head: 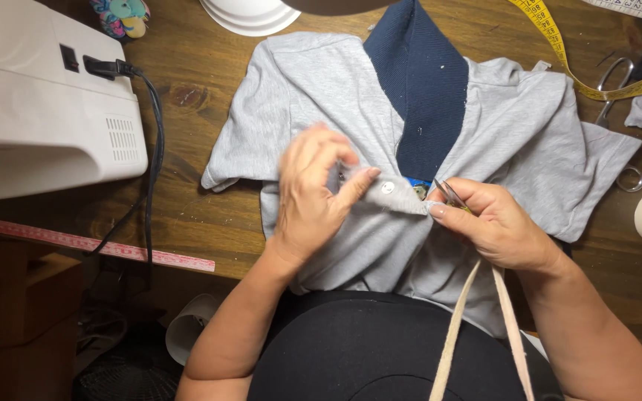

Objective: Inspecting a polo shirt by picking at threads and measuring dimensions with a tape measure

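The grey shirt (pixel 425 141) lies spread on the wooden table (pixel 209 82), its navy collar (pixel 421 82) pointing away from the person, and the button strip w/ a white button (pixel 388 188) is pulled taut between both hands. The left hand (pixel 313 193) pinches the strip w/ thumb and curled fingers, slightly blurred; the right hand (pixel 495 226) is closed round small scissors (pixel 447 194), tips at the fabric edge. Best, I'd judge, to keep the strip tight & snip only thread close to the cloth, tips angled away from the button.
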